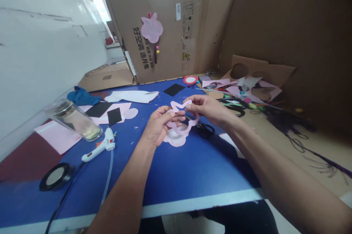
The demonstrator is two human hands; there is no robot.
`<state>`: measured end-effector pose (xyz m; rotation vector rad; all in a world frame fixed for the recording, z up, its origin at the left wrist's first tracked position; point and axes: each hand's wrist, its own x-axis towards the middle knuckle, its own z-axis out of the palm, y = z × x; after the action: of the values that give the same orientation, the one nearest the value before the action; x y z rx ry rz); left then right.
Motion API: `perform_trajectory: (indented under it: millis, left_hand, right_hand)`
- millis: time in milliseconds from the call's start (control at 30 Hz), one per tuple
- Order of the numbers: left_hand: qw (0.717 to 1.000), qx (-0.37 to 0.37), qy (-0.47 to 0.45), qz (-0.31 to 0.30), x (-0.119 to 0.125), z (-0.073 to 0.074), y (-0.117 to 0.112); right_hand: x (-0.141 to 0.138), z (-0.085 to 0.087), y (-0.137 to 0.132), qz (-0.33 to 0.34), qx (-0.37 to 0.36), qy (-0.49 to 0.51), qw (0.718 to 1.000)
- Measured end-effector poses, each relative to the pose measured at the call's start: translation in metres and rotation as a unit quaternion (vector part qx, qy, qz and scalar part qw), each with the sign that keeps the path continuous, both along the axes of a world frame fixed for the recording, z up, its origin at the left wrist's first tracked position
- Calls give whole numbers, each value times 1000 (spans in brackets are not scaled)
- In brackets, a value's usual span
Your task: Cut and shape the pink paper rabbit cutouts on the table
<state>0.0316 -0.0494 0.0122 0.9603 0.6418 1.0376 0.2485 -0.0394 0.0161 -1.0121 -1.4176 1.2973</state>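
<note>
Between my two hands is a pink paper cut-out frame, a wavy outline with two pointed ears and an open middle. My left hand pinches its left edge between thumb and fingers. On the upper right, the thumb and fingers of my right hand grip the frame near an ear. Beneath it a pale scalloped paper shape lies on the blue table, partly covered by the frame and my left hand. Scissors with black handles rest just right of the frame, their blades partly hidden.
At left are a white hot glue gun, a black tape roll, a glass jar and pink sheets. Paper scraps lie at right. A cardboard wall behind carries a pink ornament.
</note>
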Motion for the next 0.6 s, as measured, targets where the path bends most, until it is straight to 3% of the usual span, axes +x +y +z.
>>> perform_trajectory:
  millis: [233, 600]
  left_hand:
    - [998, -28, 53, -6, 2, -1, 1]
    - [997, -80, -3, -18, 2, -5, 1]
  right_hand:
    - [0, 2, 0, -15, 15, -17, 1000]
    - [1, 4, -2, 5, 11, -65, 998]
